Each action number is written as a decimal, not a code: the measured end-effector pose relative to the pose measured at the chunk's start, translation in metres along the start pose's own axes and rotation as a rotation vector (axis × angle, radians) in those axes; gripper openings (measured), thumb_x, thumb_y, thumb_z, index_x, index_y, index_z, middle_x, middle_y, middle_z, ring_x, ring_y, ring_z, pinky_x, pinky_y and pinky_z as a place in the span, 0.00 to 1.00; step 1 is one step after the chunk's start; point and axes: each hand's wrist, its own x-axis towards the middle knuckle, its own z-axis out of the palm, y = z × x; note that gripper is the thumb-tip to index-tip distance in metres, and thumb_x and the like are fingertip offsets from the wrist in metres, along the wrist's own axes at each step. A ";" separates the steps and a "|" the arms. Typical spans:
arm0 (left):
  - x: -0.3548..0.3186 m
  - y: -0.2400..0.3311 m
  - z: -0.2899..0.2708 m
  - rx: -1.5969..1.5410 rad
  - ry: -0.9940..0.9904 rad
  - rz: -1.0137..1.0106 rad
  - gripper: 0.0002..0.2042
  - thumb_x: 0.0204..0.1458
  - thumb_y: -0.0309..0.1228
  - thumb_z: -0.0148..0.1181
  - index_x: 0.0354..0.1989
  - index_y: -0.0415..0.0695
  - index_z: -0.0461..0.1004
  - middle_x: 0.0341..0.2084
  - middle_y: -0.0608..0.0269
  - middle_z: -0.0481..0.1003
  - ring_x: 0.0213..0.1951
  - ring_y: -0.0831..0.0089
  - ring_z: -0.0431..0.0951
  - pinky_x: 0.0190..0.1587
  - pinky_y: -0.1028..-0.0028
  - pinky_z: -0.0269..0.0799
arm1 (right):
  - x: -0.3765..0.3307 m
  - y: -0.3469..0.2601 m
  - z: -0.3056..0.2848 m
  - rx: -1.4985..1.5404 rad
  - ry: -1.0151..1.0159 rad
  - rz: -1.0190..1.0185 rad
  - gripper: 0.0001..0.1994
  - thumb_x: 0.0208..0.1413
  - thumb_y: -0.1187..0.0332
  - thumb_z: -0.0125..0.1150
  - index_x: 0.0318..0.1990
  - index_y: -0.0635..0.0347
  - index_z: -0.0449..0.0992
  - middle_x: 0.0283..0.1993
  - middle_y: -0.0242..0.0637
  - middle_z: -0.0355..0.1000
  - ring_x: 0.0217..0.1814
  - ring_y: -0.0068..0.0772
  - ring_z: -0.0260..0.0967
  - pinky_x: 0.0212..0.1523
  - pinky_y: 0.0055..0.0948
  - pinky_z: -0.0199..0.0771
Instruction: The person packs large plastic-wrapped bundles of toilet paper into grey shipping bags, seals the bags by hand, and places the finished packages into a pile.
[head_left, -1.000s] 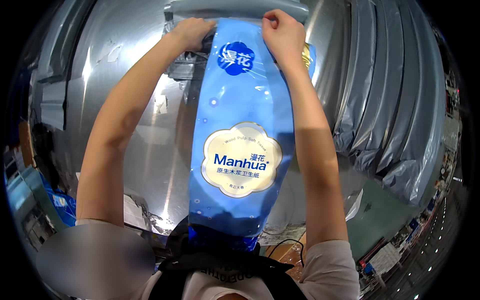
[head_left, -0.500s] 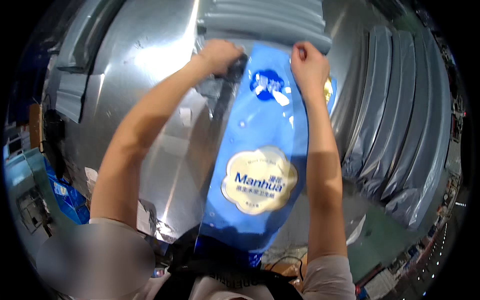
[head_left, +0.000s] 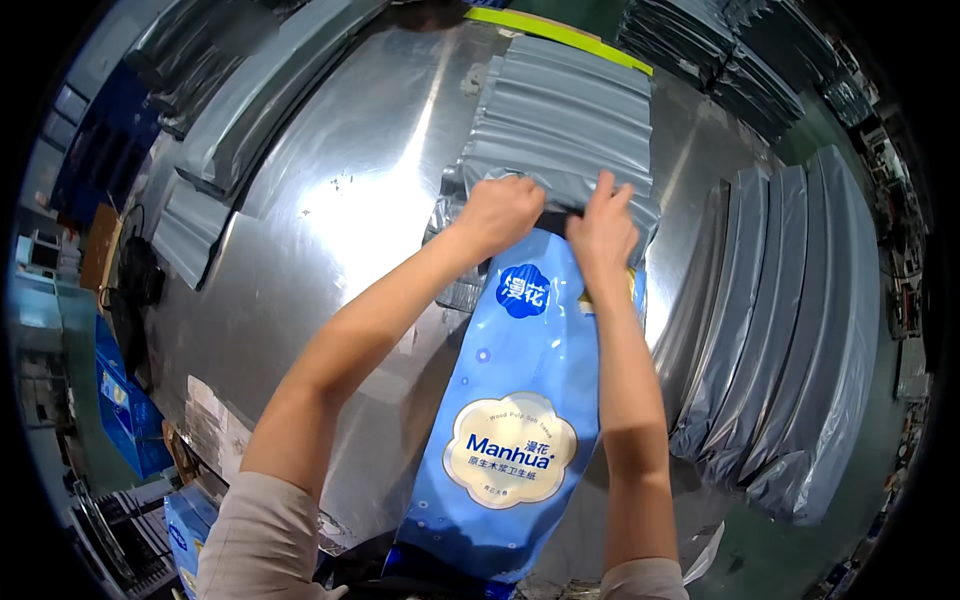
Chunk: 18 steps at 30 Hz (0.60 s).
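Note:
A long blue plastic tissue package point(head_left: 520, 370) lies lengthwise in front of me, with a cream flower-shaped label and a darker blue flower mark. At its far end, my left hand point(head_left: 505, 212) is closed on the near edge of a grey plastic bag point(head_left: 565, 185), whose dark inner side shows between my hands. Beside it, my right hand point(head_left: 605, 228) is at the same dark edge, some fingers raised and others curled; its grip is partly hidden. Part of another printed package point(head_left: 638, 290) peeps out beside my right wrist.
Grey plastic bags lie stacked flat beyond my hands on the shiny metal table point(head_left: 340, 200). Several filled grey bags point(head_left: 790, 340) stand in a row at the right. More grey packages point(head_left: 270, 90) lie at the far left. A blue bag point(head_left: 125, 400) sits low at the left.
My hands have come closer together, moving from the blue package's far end to the grey bag's edge. A dark gap now shows between them. The view has shifted, showing more of the far table.

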 end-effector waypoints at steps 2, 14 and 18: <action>-0.016 0.002 -0.021 0.004 0.089 0.043 0.04 0.33 0.21 0.51 0.19 0.42 0.65 0.20 0.59 0.65 0.26 0.60 0.69 0.26 0.66 0.66 | 0.006 0.042 -0.010 -0.127 0.080 -0.042 0.20 0.35 0.77 0.58 0.40 0.59 0.61 0.35 0.45 0.59 0.37 0.50 0.65 0.35 0.42 0.67; -0.094 -0.010 0.004 -0.110 -0.528 -0.858 0.08 0.36 0.27 0.50 0.24 0.37 0.71 0.22 0.44 0.72 0.30 0.51 0.73 0.32 0.62 0.68 | -0.078 0.134 0.036 0.012 -0.248 0.095 0.05 0.40 0.75 0.47 0.23 0.65 0.71 0.28 0.53 0.69 0.34 0.53 0.67 0.34 0.44 0.67; -0.166 0.012 -0.026 0.004 -0.603 -0.632 0.09 0.38 0.30 0.51 0.21 0.37 0.73 0.21 0.44 0.72 0.27 0.49 0.73 0.29 0.59 0.68 | -0.176 0.120 0.012 0.055 -0.324 -0.031 0.05 0.39 0.75 0.47 0.21 0.63 0.71 0.26 0.50 0.69 0.31 0.52 0.68 0.30 0.45 0.68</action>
